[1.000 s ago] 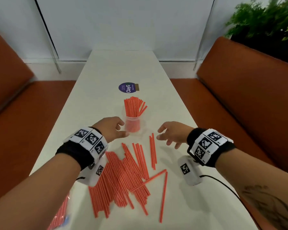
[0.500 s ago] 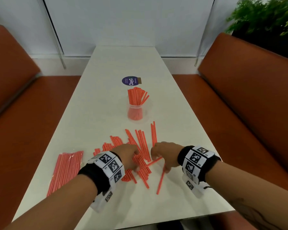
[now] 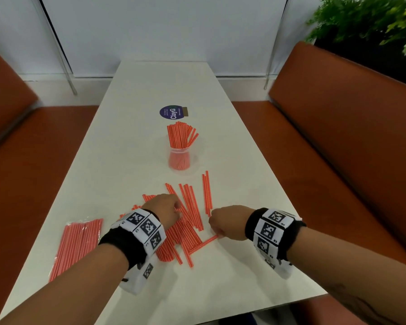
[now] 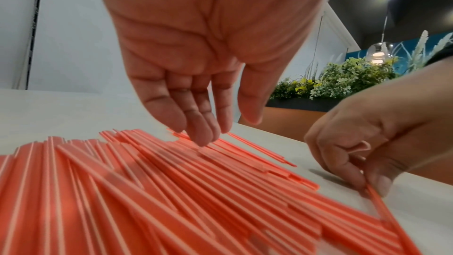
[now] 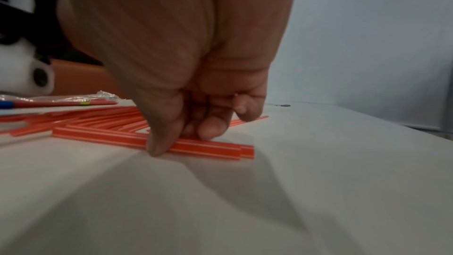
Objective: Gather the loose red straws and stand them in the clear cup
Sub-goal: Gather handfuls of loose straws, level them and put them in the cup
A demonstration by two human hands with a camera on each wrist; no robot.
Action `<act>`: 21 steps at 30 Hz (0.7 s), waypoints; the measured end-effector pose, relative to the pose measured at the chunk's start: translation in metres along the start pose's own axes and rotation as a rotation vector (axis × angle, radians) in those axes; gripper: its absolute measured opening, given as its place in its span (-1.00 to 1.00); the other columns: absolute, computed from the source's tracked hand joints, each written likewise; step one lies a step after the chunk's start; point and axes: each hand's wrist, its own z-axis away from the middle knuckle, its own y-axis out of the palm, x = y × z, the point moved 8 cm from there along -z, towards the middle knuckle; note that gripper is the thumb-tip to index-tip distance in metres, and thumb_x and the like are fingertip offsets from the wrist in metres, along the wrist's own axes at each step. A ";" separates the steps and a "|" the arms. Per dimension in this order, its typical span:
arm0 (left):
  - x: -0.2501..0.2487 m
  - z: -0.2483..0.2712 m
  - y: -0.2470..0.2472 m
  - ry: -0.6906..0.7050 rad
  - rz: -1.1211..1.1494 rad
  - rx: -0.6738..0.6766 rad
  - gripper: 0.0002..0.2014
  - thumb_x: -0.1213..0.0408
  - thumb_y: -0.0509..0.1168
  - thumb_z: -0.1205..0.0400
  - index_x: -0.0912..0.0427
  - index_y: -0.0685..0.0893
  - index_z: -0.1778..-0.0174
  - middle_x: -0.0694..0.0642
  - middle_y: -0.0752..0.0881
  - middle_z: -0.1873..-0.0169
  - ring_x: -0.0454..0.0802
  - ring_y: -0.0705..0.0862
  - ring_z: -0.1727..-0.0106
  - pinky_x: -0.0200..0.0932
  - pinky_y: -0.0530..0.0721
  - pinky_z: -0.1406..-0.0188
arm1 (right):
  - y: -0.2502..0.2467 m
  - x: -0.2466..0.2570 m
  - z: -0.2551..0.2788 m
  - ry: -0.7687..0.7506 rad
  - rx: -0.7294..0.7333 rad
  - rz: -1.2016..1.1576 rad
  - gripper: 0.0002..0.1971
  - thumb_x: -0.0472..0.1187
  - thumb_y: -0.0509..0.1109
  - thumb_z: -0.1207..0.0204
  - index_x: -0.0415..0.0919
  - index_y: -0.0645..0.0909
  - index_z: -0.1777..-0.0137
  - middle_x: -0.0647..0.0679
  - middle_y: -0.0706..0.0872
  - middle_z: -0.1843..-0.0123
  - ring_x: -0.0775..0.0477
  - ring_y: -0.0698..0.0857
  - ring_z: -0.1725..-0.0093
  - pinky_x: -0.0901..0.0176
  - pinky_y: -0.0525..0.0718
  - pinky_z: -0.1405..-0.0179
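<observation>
A clear cup [image 3: 179,161] stands mid-table, packed with upright red straws [image 3: 182,136]. Nearer to me a loose pile of red straws [image 3: 189,227] is spread on the white table [image 3: 136,141]. My left hand [image 3: 176,208] is over the pile's left part with its fingers fairly straight. In the left wrist view the fingertips [image 4: 201,139] reach down to the straws [image 4: 171,191] without gripping any. My right hand [image 3: 217,233] is at the pile's right edge. In the right wrist view its thumb [image 5: 161,143] and fingers pinch two straws [image 5: 210,147] lying side by side on the table.
A sealed plastic pack of red straws [image 3: 76,245] lies at the near left. A round purple sticker [image 3: 172,112] is beyond the cup. Orange bench seats [image 3: 338,137] flank the table, a plant [image 3: 366,17] is at the far right, and the table's near edge is close to my forearms.
Both hands came back from beside the cup to the loose pile. The right hand pulled two stray straws together and now pinches them; the left hand settled on the pile.
</observation>
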 end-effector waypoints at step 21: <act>0.006 -0.043 -0.027 -0.112 0.096 -0.081 -0.67 0.13 0.27 -0.60 0.16 0.59 -0.25 0.12 0.65 -0.25 0.06 0.61 -0.27 -0.09 0.56 -0.26 | -0.048 -0.067 -0.074 0.608 -0.154 -0.463 -0.65 -0.20 0.21 -0.67 -0.36 0.51 -0.37 -0.23 0.61 -0.39 -0.21 0.59 -0.39 0.07 0.52 -0.35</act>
